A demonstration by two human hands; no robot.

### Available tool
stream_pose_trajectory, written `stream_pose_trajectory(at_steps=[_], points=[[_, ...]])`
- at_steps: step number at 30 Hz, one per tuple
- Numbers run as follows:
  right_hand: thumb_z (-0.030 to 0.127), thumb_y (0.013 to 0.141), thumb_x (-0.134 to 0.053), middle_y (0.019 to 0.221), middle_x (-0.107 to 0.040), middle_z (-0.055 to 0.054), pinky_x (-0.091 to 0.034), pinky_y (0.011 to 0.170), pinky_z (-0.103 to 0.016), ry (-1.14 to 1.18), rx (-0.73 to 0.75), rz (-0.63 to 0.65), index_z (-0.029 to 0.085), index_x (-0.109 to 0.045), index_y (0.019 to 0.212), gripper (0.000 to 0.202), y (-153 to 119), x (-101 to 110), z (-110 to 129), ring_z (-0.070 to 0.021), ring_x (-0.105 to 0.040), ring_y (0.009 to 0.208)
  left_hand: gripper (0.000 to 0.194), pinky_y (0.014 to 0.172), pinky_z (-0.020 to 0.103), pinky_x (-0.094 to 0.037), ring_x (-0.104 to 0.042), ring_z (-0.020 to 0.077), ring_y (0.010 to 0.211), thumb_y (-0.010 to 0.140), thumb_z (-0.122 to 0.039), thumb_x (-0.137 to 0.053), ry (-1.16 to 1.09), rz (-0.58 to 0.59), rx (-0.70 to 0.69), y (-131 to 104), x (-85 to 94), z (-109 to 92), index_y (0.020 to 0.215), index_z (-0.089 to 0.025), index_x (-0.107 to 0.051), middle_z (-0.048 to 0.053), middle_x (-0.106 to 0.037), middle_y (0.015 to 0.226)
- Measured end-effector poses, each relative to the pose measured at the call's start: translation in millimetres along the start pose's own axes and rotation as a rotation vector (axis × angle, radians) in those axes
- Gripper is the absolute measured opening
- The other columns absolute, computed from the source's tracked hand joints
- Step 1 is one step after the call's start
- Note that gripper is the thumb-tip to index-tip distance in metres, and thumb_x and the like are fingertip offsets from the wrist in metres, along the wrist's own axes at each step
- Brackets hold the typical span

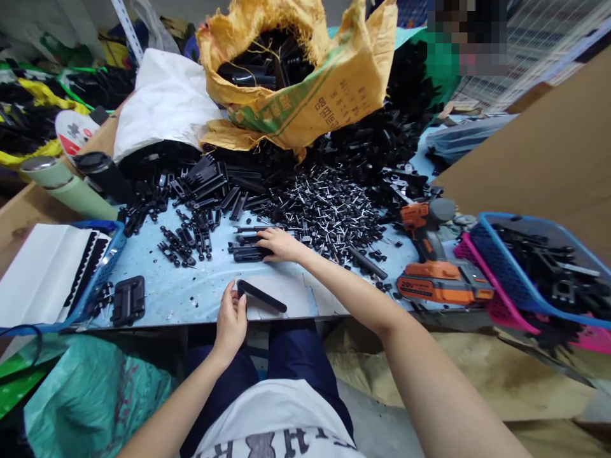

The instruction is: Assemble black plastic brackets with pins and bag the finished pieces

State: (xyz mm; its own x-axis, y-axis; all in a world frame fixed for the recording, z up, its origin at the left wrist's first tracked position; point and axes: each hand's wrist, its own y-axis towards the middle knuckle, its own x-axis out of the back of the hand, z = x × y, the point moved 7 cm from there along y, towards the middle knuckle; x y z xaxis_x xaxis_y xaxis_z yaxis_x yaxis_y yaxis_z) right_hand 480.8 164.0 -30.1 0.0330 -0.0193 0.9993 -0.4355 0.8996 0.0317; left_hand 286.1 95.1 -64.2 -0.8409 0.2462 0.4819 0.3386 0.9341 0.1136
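A long black bar [262, 296] with rounded ends is gripped at its left end by my left hand [232, 317], over the table's front edge. My right hand [279, 245] reaches farther back, its fingers on the right end of several black parts [248, 253] lying side by side; whether it grips one is hidden. A heap of small black pieces with silvery pins [329, 213] lies behind and right of it. Smaller black linked parts [188, 238] are scattered to the left.
An orange cordless drill [429, 254] and a blue basket of black parts [544, 286] stand at the right. Behind the heap is a yellow sack [305, 114]. Bottles [71, 191] and a basket with white sheets [100, 280] are left.
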Motion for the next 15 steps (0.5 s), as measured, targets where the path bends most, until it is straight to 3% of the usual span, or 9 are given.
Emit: stream_pose_trajectory(at_steps=[6,8,10,12,15], points=[[0.046,0.086,-0.052,0.134,-0.046,-0.015,-0.031,0.094,-0.037,0.029,-0.129,-0.104,0.013,-0.055,0.115,0.044,-2.3,7.0,-16.2,-0.0261,-0.043,0.116,0.046,0.072,0.035,-0.052,-0.06,0.0178,0.078,0.09,-0.035,-0.043,0.083,0.048,-0.053,3.3,-9.8,-5.3,0.131,-0.015,-0.037,0.009,-0.058,0.093],[0.045,0.091,-0.043,0.129,-0.05,-0.013,-0.032,0.092,-0.036,0.044,-0.189,-0.159,0.014,-0.053,0.117,0.042,6.4,19.3,-34.3,-0.0242,-0.045,0.112,0.044,0.08,0.042,-0.05,-0.058,0.0236,0.094,0.088,-0.032,-0.046,0.228,0.027,-0.163,3.7,-8.1,-14.1,0.129,-0.015,-0.041,0.015,-0.056,0.106],[0.033,0.094,-0.038,0.125,-0.053,-0.013,-0.032,0.09,-0.036,-0.002,-0.291,-0.227,0.014,-0.05,0.121,0.035,17.8,36.2,-62.4,-0.0241,-0.045,0.11,0.043,0.093,0.05,-0.042,-0.047,0.0299,0.116,0.086,-0.022,-0.047,0.391,0.058,-0.346,4.0,-11.1,-28.2,0.128,-0.016,-0.045,0.018,-0.049,0.123],[0.017,0.092,-0.034,0.123,-0.055,-0.015,-0.031,0.089,-0.039,-0.1,-0.394,-0.228,0.012,-0.047,0.125,0.035,32.6,49.0,-93.0,-0.0256,-0.044,0.111,0.047,0.102,0.055,-0.031,-0.036,0.0311,0.127,0.082,-0.013,-0.046,0.511,0.232,-0.563,2.7,-26.3,-41.9,0.128,-0.02,-0.047,0.016,-0.047,0.129],[0.005,0.085,-0.037,0.112,-0.061,-0.016,-0.03,0.089,-0.044,-0.206,-0.462,-0.039,0.012,-0.055,0.118,0.038,57.7,48.6,-127.9,-0.0274,-0.048,0.106,0.052,0.105,0.061,-0.021,-0.046,0.0274,0.119,0.08,-0.01,-0.046,0.622,0.513,-0.771,0.3,-53.2,-50.7,0.129,-0.027,-0.047,0.011,-0.058,0.116]])
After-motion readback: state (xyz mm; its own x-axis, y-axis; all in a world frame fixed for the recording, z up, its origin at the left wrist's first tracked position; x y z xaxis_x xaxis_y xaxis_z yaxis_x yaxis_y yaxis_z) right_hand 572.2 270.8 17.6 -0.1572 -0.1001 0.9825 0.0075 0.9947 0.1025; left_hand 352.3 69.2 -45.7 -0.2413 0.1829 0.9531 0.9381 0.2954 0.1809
